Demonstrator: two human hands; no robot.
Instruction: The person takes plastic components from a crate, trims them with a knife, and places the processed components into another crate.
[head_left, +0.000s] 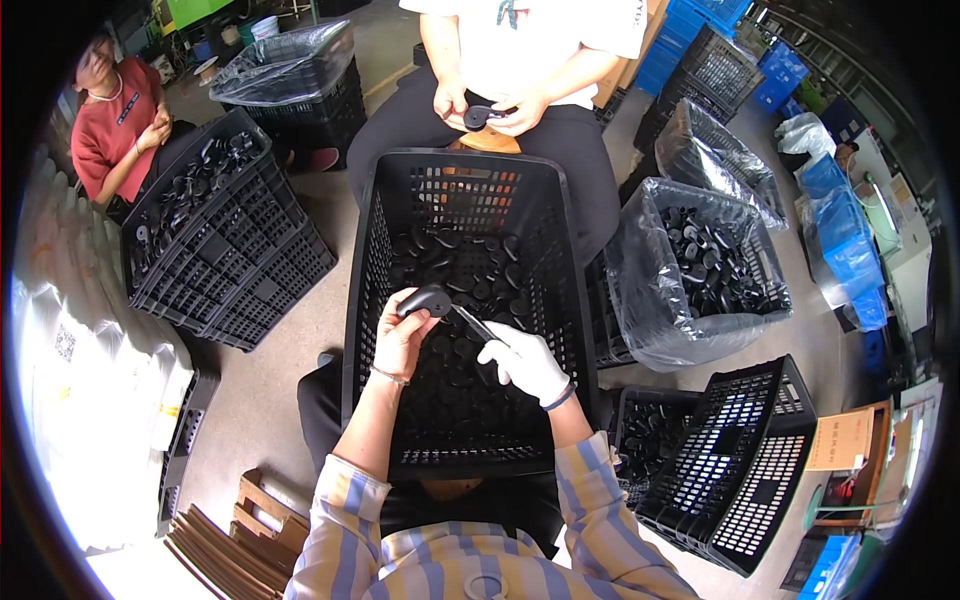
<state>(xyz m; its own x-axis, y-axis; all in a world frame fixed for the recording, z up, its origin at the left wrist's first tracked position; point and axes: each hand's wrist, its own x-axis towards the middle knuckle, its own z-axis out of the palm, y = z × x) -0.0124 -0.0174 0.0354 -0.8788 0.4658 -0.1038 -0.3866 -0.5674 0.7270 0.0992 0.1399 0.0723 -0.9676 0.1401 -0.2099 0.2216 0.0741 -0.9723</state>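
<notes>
My left hand (pixel 397 343), bare, grips a black round-headed plastic part (pixel 428 300) between thumb and fingers. In my right hand (pixel 532 366), which wears a white glove, is a slim dark-handled tool with a thin metal blade (pixel 470 322). Its tip points at the part's edge; whether it touches, I cannot tell. Both hands are above a large black slatted crate (pixel 470 462). Inside the crate lie many similar black parts (pixel 440 380), partly hidden by my hands and arms.
Across the crate a person in white (pixel 530 40) holds a like black part (pixel 478 117). Another person in red (pixel 115 125) sits far left beside a filled crate (pixel 240 270). Right stand a plastic-lined crate (pixel 650 300) of parts and a tilted crate (pixel 735 470). Cardboard (pixel 225 545) stands lower left.
</notes>
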